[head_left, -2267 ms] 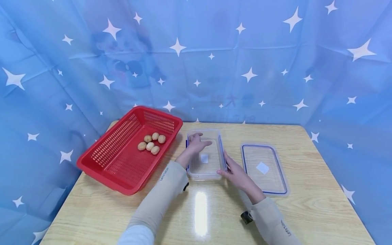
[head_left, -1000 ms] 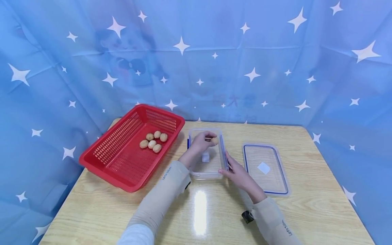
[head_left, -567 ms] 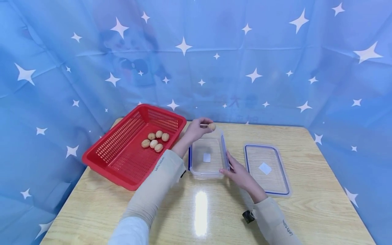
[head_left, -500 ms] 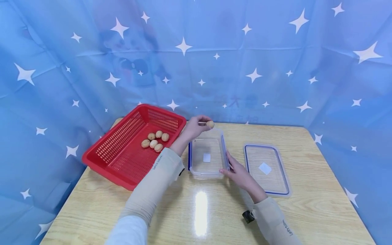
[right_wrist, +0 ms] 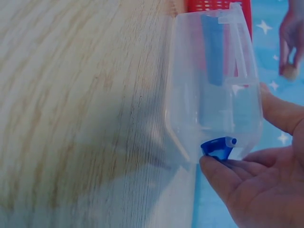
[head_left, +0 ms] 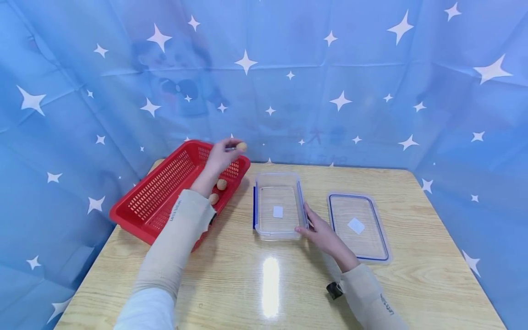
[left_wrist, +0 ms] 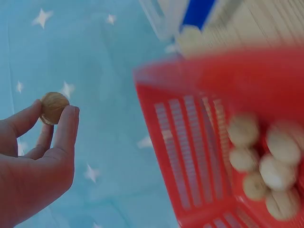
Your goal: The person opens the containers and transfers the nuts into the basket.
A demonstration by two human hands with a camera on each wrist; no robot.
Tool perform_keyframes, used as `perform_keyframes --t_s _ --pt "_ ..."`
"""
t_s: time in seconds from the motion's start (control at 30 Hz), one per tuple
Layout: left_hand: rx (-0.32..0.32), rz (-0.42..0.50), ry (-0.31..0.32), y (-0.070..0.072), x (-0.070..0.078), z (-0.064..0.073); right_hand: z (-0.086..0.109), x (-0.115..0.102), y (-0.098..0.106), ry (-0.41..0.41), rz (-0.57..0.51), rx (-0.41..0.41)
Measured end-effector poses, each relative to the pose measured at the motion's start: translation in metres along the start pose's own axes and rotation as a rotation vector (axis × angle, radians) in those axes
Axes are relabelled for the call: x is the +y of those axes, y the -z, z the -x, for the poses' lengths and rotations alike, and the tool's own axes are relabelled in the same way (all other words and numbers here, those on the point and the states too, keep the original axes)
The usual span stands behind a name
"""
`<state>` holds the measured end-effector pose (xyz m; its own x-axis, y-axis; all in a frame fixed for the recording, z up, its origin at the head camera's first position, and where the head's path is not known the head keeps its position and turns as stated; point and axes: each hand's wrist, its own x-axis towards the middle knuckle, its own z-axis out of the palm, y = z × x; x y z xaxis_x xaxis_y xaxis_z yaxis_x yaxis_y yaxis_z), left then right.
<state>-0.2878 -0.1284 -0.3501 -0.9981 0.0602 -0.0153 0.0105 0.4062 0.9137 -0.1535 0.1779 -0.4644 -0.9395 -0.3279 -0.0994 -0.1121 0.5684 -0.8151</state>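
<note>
My left hand [head_left: 218, 158] pinches a walnut [head_left: 241, 147] between thumb and fingertips, over the far right part of the red basket [head_left: 154, 204]. In the left wrist view that walnut [left_wrist: 54, 107] shows against the blue curtain, and several more walnuts [left_wrist: 278, 171] lie together in the basket. From the head, my left arm hides most of those. My right hand [head_left: 323, 233] grips the right side of a clear plastic food container [head_left: 277, 236], which has no lid on it. In the right wrist view, the fingers touch its blue latch [right_wrist: 218, 147].
The container's lid [head_left: 358, 229], clear with a blue seal and a white label, lies flat on the wooden table [head_left: 313, 302] to the right. A blue star-patterned curtain [head_left: 264, 91] hangs behind the table. The basket stands on the left.
My left hand, with the walnut in it, has come up out of the container and moved left over the basket. The right hand stays on the container.
</note>
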Motion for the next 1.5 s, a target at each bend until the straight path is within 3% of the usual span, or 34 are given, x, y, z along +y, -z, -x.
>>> perform_keyframes --t_s 0.27,0.4,0.53,0.8,0.93,1.07,1.2,1.5 --pt "0.107 0.079 0.072 0.048 -0.038 0.001 0.0 0.001 0.001 -0.007 -0.008 0.0" --pt "0.152 0.064 0.142 0.064 -0.059 0.004 -0.001 0.002 0.0 0.0 -0.005 0.0" --pt "0.153 0.062 0.234 0.075 -0.077 0.007 -0.001 0.002 0.0 0.013 -0.005 -0.002" --pt "0.103 -0.052 0.384 0.083 -0.112 0.008 -0.001 0.002 0.0 0.012 -0.018 0.001" --pt "0.053 0.016 0.505 0.086 -0.127 0.015 -0.001 0.002 0.0 0.01 -0.022 -0.001" --pt "0.052 0.046 0.514 0.088 -0.136 0.013 -0.001 0.003 0.0 0.003 -0.029 0.001" --pt "0.034 -0.004 0.447 0.089 -0.143 0.005 0.0 0.003 0.0 -0.001 -0.035 0.003" --pt "-0.018 0.002 0.514 0.092 -0.151 0.005 0.0 0.004 0.001 0.032 -0.035 0.004"
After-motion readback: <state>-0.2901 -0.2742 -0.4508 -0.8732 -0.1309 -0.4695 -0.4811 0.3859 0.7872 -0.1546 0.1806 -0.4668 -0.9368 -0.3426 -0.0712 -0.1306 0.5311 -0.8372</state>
